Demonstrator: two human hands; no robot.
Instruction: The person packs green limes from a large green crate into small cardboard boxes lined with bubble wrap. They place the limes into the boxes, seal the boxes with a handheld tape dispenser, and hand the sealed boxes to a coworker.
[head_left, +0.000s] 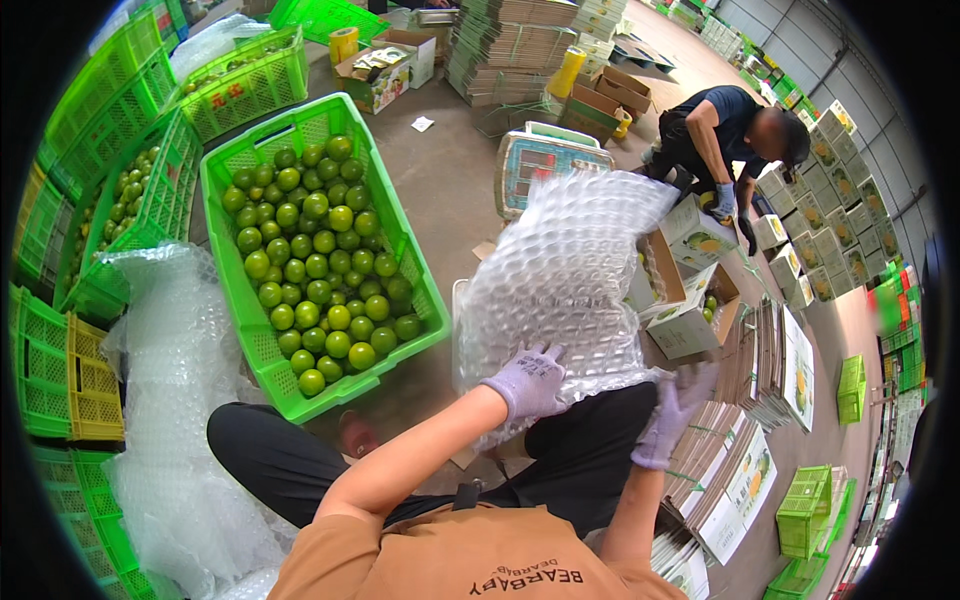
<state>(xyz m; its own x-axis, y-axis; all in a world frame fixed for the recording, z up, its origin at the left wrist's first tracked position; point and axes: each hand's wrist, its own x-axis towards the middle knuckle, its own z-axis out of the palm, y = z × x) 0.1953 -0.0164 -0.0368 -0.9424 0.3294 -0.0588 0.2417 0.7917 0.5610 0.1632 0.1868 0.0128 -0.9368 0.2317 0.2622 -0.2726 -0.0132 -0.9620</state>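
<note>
My left hand (529, 384), in a pale purple work glove, rests palm down on the near end of a sheet of clear bubble wrap (559, 277). The sheet spreads before my knees and hides most of what lies beneath it. My right hand (670, 420), gloved alike, is beside my right knee. Its fingers look spread and blurred, with nothing seen in them. Left of the wrap stands a green plastic crate (401, 232) holding many round green citrus fruits (322, 255). Two open cartons (686, 326) with fruit inside stand beyond my right hand.
More bubble wrap (169, 360) is heaped at left, beside stacked green crates (154, 217). Bundled flat cartons (720, 469) stand at right. A platform scale (517, 176) is ahead. A co-worker (716, 127) bends over a closed carton (694, 232), near a wall of packed cartons (825, 199).
</note>
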